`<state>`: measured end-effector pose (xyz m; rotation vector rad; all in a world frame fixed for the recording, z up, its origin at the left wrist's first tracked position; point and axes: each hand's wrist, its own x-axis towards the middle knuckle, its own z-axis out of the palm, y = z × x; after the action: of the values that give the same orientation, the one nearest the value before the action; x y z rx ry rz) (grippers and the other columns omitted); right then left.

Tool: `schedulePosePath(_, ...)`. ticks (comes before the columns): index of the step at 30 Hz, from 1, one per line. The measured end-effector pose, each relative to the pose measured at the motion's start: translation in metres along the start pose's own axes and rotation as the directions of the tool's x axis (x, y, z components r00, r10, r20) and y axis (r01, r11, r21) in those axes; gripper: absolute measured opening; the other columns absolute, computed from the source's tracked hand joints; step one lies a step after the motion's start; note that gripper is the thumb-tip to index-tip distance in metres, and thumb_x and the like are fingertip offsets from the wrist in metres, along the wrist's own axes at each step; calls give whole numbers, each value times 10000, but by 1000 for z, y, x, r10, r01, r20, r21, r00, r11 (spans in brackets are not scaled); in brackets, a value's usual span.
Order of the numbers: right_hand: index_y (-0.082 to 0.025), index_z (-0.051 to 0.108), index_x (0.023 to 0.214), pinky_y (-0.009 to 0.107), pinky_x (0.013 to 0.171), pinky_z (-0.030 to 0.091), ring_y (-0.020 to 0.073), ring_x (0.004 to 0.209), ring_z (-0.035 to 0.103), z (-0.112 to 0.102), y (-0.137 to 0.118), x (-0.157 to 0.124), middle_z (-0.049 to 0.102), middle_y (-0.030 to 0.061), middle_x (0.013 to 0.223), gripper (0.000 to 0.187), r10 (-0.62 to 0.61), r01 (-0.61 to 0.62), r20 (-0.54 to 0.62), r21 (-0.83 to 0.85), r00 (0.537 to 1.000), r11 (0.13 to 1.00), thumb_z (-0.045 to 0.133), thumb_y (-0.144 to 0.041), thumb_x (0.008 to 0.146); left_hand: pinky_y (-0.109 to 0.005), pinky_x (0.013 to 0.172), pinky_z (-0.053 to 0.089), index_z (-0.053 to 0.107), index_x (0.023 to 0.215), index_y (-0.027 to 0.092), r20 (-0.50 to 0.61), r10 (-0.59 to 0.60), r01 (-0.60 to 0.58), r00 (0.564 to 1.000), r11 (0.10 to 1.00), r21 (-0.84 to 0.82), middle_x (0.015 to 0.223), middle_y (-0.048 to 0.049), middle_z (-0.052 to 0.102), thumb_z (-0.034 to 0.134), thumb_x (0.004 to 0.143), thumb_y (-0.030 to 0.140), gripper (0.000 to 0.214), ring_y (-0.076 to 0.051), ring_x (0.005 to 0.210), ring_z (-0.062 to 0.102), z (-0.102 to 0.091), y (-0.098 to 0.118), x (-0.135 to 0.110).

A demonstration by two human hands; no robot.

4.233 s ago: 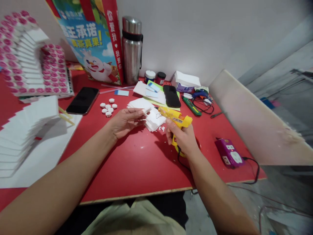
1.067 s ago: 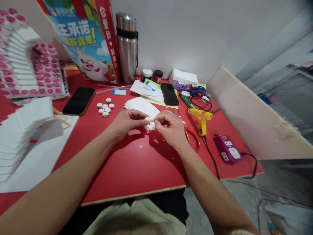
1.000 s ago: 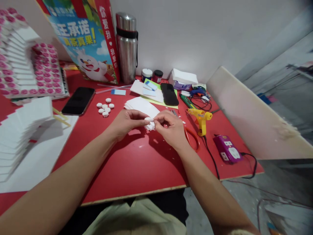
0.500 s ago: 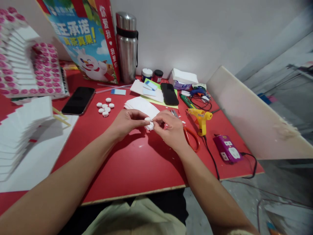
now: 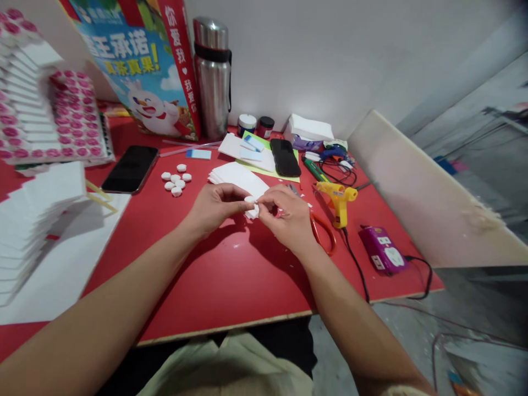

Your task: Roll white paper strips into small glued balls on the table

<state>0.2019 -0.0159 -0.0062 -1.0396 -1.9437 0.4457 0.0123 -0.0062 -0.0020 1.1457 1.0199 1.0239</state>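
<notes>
In the middle of the frame, the person's left hand (image 5: 216,208) pinches a small white piece (image 5: 249,200) between thumb and fingers. The right hand (image 5: 289,214) grips the right end of the same piece with its fingertips, the other fingers curled in. The piece sits at frame centre, in front of a stack of white sheets (image 5: 237,175). Left of centre lies a cluster of white pieces (image 5: 176,180). Right of the right hand are orange-handled scissors (image 5: 328,236) and a yellow glue gun (image 5: 340,203); farther right, a purple power socket (image 5: 383,250) lies on the red table (image 5: 231,286).
</notes>
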Motion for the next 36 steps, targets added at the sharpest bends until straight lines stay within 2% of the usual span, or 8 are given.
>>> schedulePosePath(10, -235, 700, 869, 312, 688, 499, 165, 750, 603, 1, -3, 0, 671, 51, 899, 114, -24, 23, -11, -44, 1000, 999, 610, -195, 926, -328, 597, 568, 717, 793, 142, -43, 104, -99, 994, 990, 100, 723, -44, 736, 926, 607, 349, 348, -199, 631, 690, 1, -5, 2)
schedulePosePath(17, -212, 719, 1058, 355, 820, 526, 205, 920, 646, 1, 2, -4, 669, 105, 992, 224, -134, 135, 35, -38, 990, 990, 516, -154, 982, -286, 572, 508, 644, 749, 149, -79, 166, -154, 983, 979, 133, 684, -20, 697, 919, 613, 328, 355, -158, 597, 648, 0, -11, 4)
schedulePosePath(25, -205, 727, 1082, 331, 775, 551, 191, 890, 667, 2, 7, -4, 679, 92, 975, 261, -226, 225, 1, -44, 974, 973, 521, -106, 956, -308, 575, 506, 644, 784, 147, -75, 232, -223, 970, 968, 114, 686, -25, 696, 894, 649, 339, 343, -186, 608, 664, 0, -22, 7)
schedulePosePath(31, -195, 760, 1044, 322, 746, 555, 180, 852, 678, 2, 5, -2, 693, 88, 941, 247, -210, 210, -43, -11, 977, 978, 561, -95, 936, -302, 663, 516, 677, 804, 149, -62, 376, -356, 925, 910, 214, 775, -31, 711, 869, 702, 308, 269, -171, 704, 658, -3, -24, 9)
schedulePosePath(36, -195, 791, 984, 295, 701, 550, 159, 797, 684, -2, 1, -1, 710, 62, 874, 219, -109, 114, -63, 78, 992, 990, 612, -89, 918, -314, 715, 532, 678, 844, 150, -99, 434, -411, 896, 892, 187, 828, -33, 704, 876, 702, 336, 307, -175, 748, 662, -4, -23, 11)
